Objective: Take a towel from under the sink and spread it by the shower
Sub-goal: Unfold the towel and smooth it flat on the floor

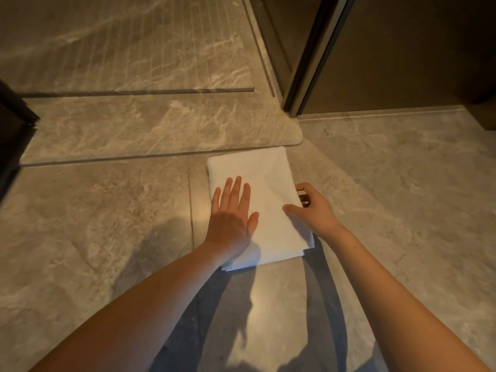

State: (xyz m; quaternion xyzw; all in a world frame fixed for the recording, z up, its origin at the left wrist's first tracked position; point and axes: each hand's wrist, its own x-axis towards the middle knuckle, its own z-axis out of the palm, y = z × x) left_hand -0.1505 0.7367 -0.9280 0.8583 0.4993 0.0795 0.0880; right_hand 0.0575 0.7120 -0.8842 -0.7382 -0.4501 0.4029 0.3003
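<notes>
left hand point(232, 221) flat on folded towel point(264, 181), fingers point(236, 193) straight — right hand point(314, 209) fingers pinch its edge.

Left hand point(232, 213) and right hand point(312, 209) bare. Left forearm point(161, 291) and right forearm point(381, 269) bare to the frame edge. One small dark spot point(355, 247) on the right forearm.

A folded white towel point(257, 194) lies on a marble floor point(107, 224) beside a raised step point(150, 130). The left hand point(232, 213) presses flat on it; the right hand point(312, 208) pinches its right edge.
</notes>
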